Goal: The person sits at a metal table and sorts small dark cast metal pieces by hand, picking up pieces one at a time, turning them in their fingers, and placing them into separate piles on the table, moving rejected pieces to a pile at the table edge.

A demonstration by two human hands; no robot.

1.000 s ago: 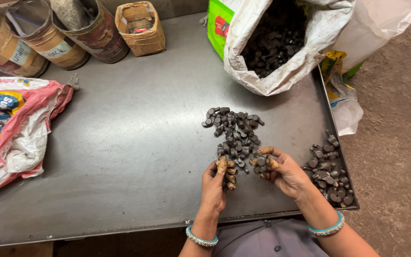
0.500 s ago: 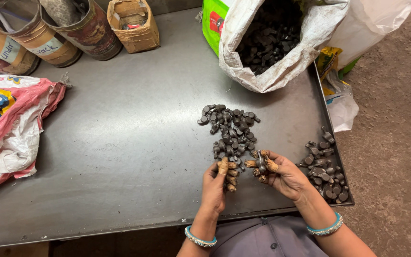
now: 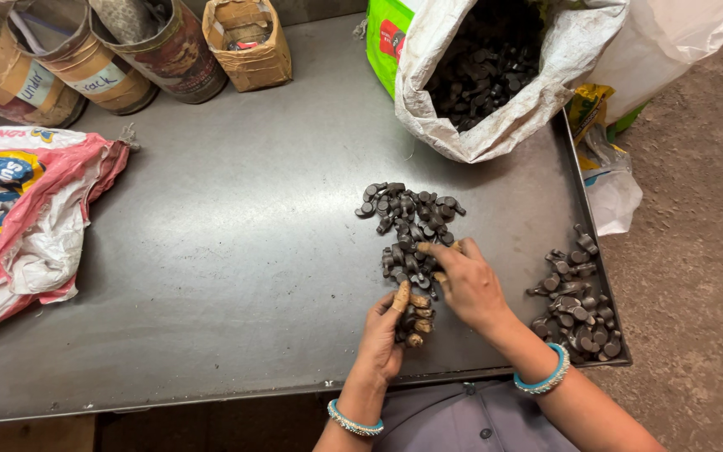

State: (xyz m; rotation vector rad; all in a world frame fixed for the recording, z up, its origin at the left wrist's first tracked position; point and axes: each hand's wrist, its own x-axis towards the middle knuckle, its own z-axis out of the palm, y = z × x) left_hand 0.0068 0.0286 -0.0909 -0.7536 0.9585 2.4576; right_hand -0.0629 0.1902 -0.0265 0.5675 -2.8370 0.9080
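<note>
Left hand near surface front edge, grip closed round handful of dark metal pieces. Right hand just beside, fingers curled onto near end of loose pile; grip contents impossible to tell. Second pile at front right corner. Open white sack of same pieces at back right edge. Pink bag at left edge.
</note>
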